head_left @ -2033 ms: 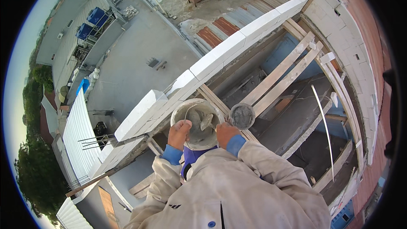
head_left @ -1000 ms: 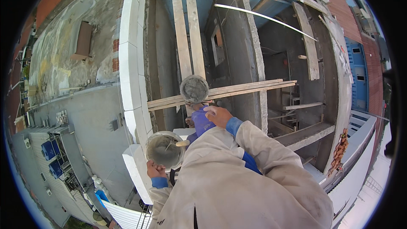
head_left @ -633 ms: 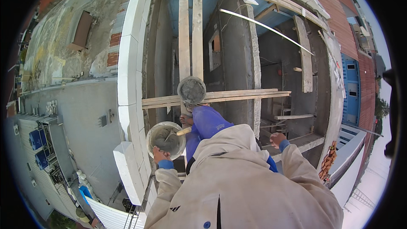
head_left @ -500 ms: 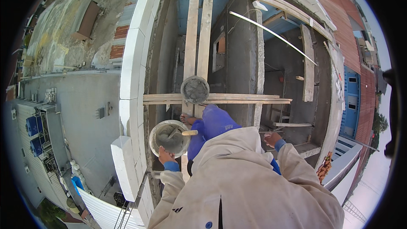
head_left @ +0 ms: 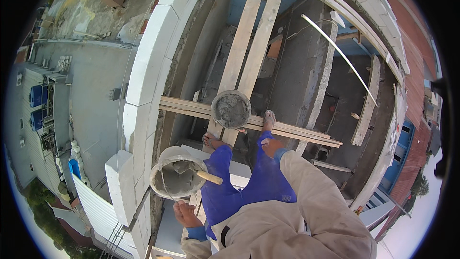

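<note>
My left hand [head_left: 186, 215] is closed on the wire handle of a pale bucket [head_left: 159, 177] of grey mortar. A trowel [head_left: 211, 178] rests in it, wooden handle sticking out over the right rim. My right hand [head_left: 272, 147] lies against my right knee in blue trousers, fingers loosely bent and holding nothing I can see. Beyond my bare feet [head_left: 211, 140], a smaller round container [head_left: 231, 109] full of mortar sits where lengthwise planks [head_left: 235, 67] meet crosswise boards [head_left: 311, 133].
A white block wall [head_left: 151, 57] runs along my left, a loose-looking block [head_left: 119, 172] near its end. Below the planks is a deep drop into rough concrete rooms [head_left: 287, 81]. A long white pipe [head_left: 340, 52] lies at the right; a lower roof [head_left: 91, 96] spreads beyond the wall.
The view has swung from the roofs to along the planks. My right hand left the bucket, swung out rightward, then came to my knee. My legs are now farther apart; the left hand stays with the bucket.
</note>
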The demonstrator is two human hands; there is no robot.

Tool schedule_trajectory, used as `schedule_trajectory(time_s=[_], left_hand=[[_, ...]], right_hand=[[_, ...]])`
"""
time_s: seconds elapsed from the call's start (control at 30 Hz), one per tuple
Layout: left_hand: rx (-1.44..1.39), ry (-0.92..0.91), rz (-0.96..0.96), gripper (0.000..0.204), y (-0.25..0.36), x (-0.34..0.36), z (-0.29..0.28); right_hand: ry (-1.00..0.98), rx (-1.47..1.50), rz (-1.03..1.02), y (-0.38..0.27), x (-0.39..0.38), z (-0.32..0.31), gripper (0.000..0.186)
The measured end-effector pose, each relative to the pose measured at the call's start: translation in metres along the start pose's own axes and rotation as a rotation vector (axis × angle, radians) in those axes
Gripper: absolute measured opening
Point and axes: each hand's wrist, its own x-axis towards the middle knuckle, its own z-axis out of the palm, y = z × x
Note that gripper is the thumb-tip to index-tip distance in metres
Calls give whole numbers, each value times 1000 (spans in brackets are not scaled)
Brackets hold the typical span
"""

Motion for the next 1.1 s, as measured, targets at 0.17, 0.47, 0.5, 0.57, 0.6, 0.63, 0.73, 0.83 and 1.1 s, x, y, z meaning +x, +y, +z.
schedule_trajectory(time_s=[0.17,0.47,0.5,0.57,0.6,0.63,0.73,0.83,1.1], left_hand=[[73,113,29,32,-15,-8,-14],[126,132,-39,24,-12,15,-4],[133,132,-39,24,-11,17,-1],[130,123,-27,25,-9,22,1],[179,206,-8,29,-8,25,0],[461,132,125,24,-6,28,-2],[1045,-122,260,32,16,35,-8],[1185,-151,585,33,20,35,9],[684,-133,118,42,14,27,139]], right_hand=[[-28,779,420,19,137,123,56],[623,1179,1038,-56,211,205,44],[534,1672,979,-69,201,189,35],[335,2205,787,-94,189,145,23],[256,2246,720,-105,185,122,21],[162,2289,629,-112,183,100,21],[244,2238,674,-62,152,36,38],[239,2170,619,3,82,8,38],[602,2098,661,138,-6,-24,37]])
